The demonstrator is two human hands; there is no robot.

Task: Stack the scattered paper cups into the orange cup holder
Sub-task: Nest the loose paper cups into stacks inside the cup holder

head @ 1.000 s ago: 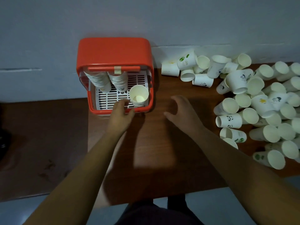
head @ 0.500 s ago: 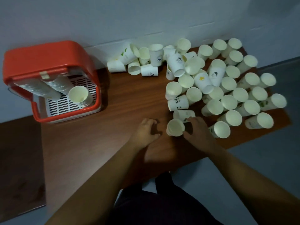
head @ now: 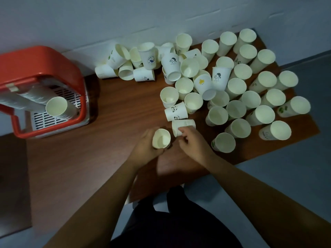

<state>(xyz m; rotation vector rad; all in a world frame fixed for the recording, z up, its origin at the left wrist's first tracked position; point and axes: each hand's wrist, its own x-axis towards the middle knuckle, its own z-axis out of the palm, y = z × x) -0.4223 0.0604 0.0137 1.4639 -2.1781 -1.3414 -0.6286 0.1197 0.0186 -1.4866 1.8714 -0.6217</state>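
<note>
The orange cup holder stands at the left against the wall, with stacks of white cups lying inside on a white slotted tray. Many scattered paper cups cover the right half of the wooden table. My left hand grips one upright paper cup near the table's front. Just right of it, my right hand curls its fingers round a cup lying on its side.
A panda-print cup lies right behind my hands. A lone upright cup stands to the right of my right hand. The table's front edge runs close below my wrists, and the grey wall bounds the back.
Both hands left the orange holder and moved right to the cup pile. My left hand took hold of an upright cup; my right hand closed on a lying cup.
</note>
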